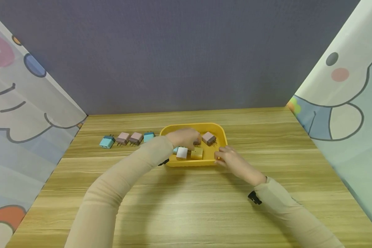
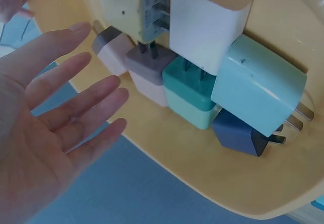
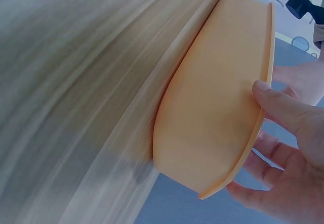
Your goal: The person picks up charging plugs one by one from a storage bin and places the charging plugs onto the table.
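Observation:
A yellow bin (image 1: 192, 163) on the wooden table holds several plug chargers, among them a white charger (image 2: 207, 27), a light blue charger (image 2: 258, 85), a dark blue charger (image 2: 235, 133), a two-tone green charger (image 2: 190, 92) and a yellow charger (image 1: 197, 153). My left hand (image 1: 186, 137) reaches over the bin. In the left wrist view its fingers are spread and hold nothing, their tips near a small pink charger (image 2: 114, 52). My right hand (image 1: 234, 162) grips the bin's near right rim, thumb (image 3: 276, 100) on the outer wall, other fingers over the edge.
Left of the bin, a row of chargers lies on the table (image 1: 223, 206): a blue charger (image 1: 106, 142), two pink-and-brown chargers (image 1: 123, 138) and another blue charger (image 1: 149, 136) partly behind the left sleeve. A dark grey panel (image 1: 186, 58) stands behind; printed cloths flank both sides.

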A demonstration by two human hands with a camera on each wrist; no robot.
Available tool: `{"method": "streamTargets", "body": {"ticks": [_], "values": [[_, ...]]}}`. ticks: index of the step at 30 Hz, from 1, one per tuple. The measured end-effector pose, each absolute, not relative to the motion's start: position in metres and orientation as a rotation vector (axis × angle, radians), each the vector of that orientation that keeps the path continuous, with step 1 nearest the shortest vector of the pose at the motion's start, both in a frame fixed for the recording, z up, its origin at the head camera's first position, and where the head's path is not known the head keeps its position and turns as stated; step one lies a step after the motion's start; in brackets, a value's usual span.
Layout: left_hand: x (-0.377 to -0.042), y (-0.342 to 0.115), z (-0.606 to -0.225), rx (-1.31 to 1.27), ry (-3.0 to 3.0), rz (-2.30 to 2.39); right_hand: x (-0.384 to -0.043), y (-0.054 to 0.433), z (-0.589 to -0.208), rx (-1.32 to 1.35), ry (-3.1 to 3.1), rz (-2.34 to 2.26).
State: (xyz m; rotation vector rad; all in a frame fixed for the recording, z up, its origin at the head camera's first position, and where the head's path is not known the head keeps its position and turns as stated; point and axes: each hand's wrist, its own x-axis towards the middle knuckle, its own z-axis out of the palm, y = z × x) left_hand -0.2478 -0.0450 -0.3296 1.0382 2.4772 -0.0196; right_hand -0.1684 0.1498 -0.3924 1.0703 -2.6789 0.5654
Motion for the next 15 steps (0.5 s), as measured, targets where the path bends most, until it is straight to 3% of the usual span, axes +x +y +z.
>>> {"method": "streamTargets", "body": {"ticks": [15], "values": [[-0.250,-0.031,-0.345,1.100,2.448,-0.026,-0.167,0.149,-0.391,1.067,-2.690,0.568]]}}
